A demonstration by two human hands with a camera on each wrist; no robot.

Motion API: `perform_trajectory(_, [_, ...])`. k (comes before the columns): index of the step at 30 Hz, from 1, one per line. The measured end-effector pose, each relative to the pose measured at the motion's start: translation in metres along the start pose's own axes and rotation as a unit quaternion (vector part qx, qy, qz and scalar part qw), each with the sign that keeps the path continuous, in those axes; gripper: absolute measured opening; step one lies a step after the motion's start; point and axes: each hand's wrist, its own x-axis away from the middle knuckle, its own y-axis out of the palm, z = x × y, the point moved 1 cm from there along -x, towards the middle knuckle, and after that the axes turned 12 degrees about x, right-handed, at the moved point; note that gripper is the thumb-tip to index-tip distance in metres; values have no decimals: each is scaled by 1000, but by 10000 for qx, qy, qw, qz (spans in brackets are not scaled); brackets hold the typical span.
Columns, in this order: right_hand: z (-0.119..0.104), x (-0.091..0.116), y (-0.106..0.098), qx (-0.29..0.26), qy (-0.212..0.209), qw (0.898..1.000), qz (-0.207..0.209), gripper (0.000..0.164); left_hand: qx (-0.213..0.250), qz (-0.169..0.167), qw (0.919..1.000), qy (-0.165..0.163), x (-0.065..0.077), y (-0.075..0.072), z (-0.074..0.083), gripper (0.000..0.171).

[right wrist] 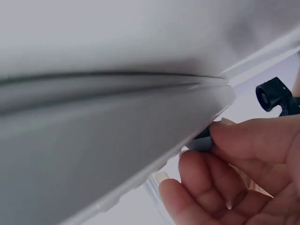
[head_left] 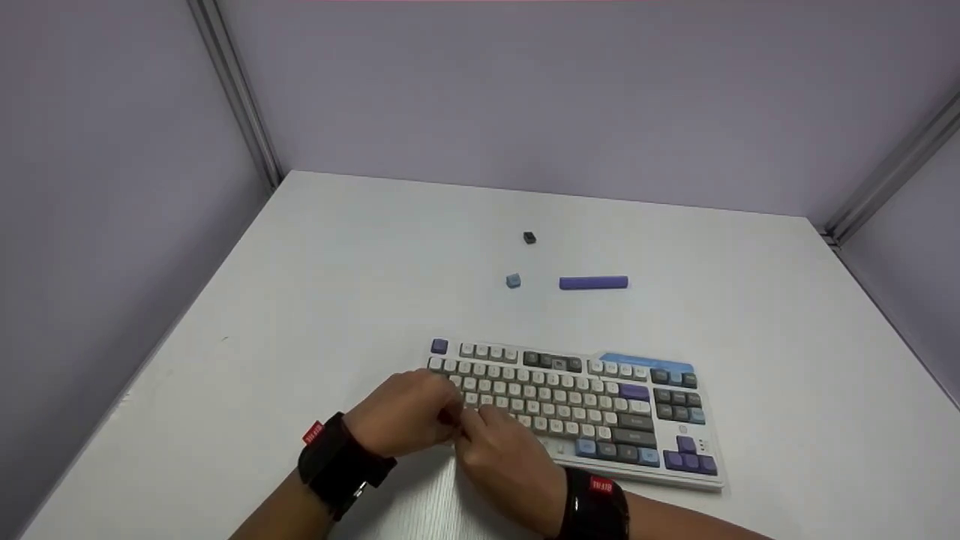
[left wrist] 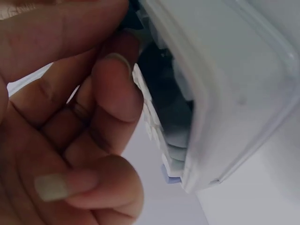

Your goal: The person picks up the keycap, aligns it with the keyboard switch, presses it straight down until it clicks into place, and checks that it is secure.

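I have the keyboard (head_left: 570, 409) keys up on the white table (head_left: 337, 262), its long axis running left to right at a slant, so the left end lies farther from the person than the right; its near long edge faces the person, and a purple corner key (head_left: 439, 346) marks the far left. Beyond it a purple bar key (head_left: 593, 283) lies level across my head view, off that slant. I see the left hand (head_left: 406, 412) angle in from the lower left and the right hand (head_left: 510, 459) from the lower right, backs up, close together at the keyboard's near left corner. The right pinches a small dark piece (right wrist: 201, 142) by the edge; the left's fingers are bent (I cannot tell whether they grip anything)
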Motion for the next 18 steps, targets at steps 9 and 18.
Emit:
perform_trajectory(9, [7,-2,-3,-862,155,9953,411,13,215,-102,9997,-79,1,-1,0,13])
perform_trajectory(18, [11,7,2,-198,-647,9977,89,27,32,43,10000,72,0,0,0,18])
